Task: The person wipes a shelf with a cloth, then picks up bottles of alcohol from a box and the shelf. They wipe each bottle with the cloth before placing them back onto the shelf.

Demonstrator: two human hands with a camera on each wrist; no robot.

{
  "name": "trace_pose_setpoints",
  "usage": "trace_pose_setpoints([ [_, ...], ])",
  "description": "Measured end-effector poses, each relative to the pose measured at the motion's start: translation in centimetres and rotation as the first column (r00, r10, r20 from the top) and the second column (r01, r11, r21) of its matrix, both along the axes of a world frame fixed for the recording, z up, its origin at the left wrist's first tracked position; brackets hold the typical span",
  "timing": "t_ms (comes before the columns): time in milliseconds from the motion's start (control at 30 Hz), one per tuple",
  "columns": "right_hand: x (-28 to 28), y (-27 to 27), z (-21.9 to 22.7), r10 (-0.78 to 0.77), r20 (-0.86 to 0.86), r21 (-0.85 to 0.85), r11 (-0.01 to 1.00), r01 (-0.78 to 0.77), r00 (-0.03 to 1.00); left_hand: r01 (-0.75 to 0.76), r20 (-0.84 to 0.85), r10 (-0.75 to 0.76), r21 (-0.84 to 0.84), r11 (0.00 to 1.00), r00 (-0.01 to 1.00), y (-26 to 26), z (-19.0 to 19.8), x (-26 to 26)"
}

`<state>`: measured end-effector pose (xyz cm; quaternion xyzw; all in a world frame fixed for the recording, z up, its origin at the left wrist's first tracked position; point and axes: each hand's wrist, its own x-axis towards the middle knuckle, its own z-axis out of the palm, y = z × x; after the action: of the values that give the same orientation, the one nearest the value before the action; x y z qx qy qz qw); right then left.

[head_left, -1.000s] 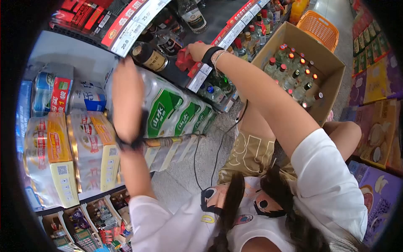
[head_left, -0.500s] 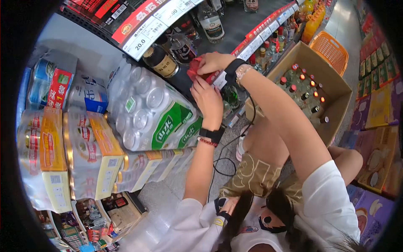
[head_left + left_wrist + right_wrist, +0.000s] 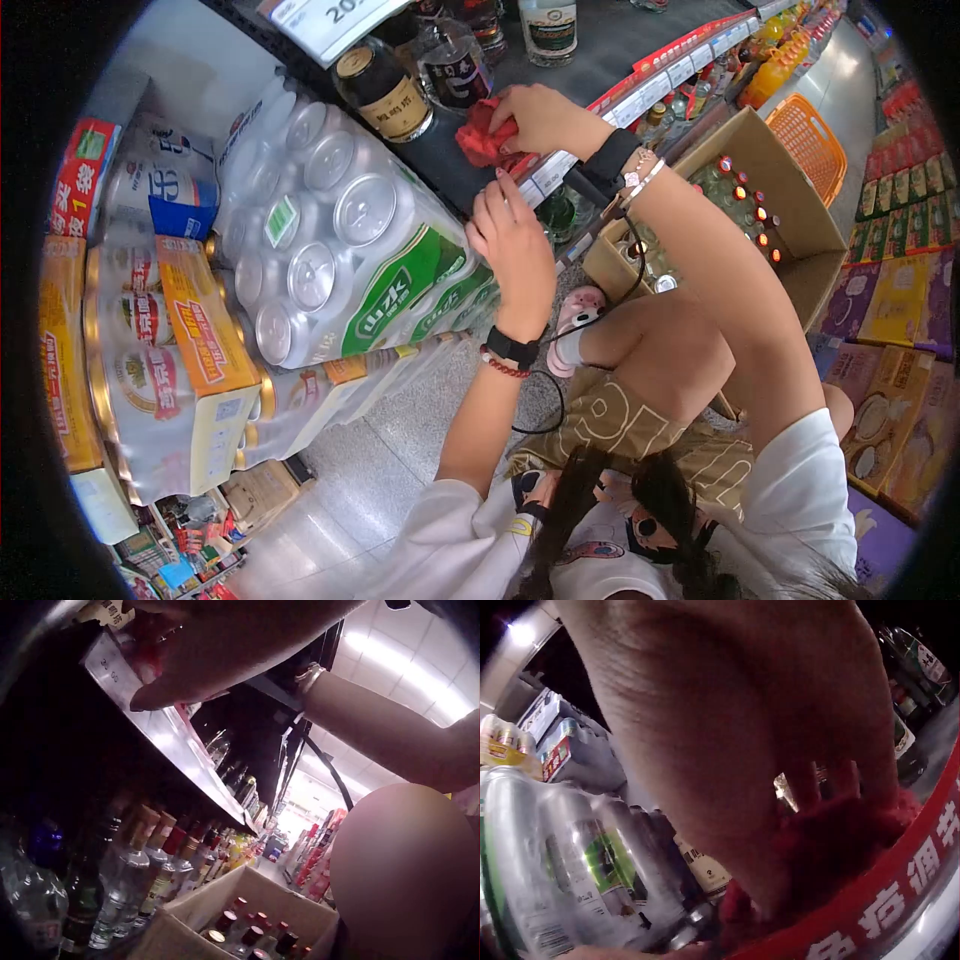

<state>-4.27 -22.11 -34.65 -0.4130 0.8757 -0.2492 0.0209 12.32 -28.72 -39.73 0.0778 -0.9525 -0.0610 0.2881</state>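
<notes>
One red cloth [image 3: 478, 140] in right hand [image 3: 553, 120]; left hand [image 3: 517, 250] at shelf edge [image 3: 548, 177].

Dark shelf [image 3: 622, 58], upper middle of head frame — cream-labelled bottle [image 3: 390, 98], dark-labelled bottle [image 3: 456, 72], white-labelled bottle [image 3: 549, 36] standing on it, left to right — red cloth [image 3: 482, 138] bunched near the price-tag strip [image 3: 551, 172].

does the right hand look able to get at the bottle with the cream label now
Probably yes: only bare shelf shows between the bottle and the red cloth in the right hand, though that cloth might hamper a firm hold.
</notes>
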Motion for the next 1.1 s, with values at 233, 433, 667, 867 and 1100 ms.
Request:
trace_pose_setpoints([
  [233,0.9,-2.4,0.9,0.109,-0.121,0.061,0.993,-0.102,0.987,-0.079,0.009,0.079,-0.043,0.996,0.997,1.3,-0.5,-0.6],
  [433,4.6,-5.8,2.0,0.147,-0.091,0.085,0.987,-0.139,0.985,0.043,-0.078,-0.027,0.212,0.976,0.997,1.7,-0.4,0.1],
  [667,6.0,-5.7,1.7,0.205,-0.144,0.183,0.967,-0.178,0.968,0.039,0.129,-0.05,0.087,0.995,0.99,1.3,-2.6,-0.1],
  [867,7.4,-6.4,1.5,0.09,-0.295,0.175,0.984,-0.039,0.951,0.174,-0.04,-0.169,0.285,0.943,0.985,0.9,-2.7,0.1],
  [1100,4.0,-6.2,1.2,-0.078,-0.285,0.151,0.981,0.125,0.955,-0.092,0.068,0.113,-0.255,0.963,0.991,0.8,-1.5,-0.4],
])
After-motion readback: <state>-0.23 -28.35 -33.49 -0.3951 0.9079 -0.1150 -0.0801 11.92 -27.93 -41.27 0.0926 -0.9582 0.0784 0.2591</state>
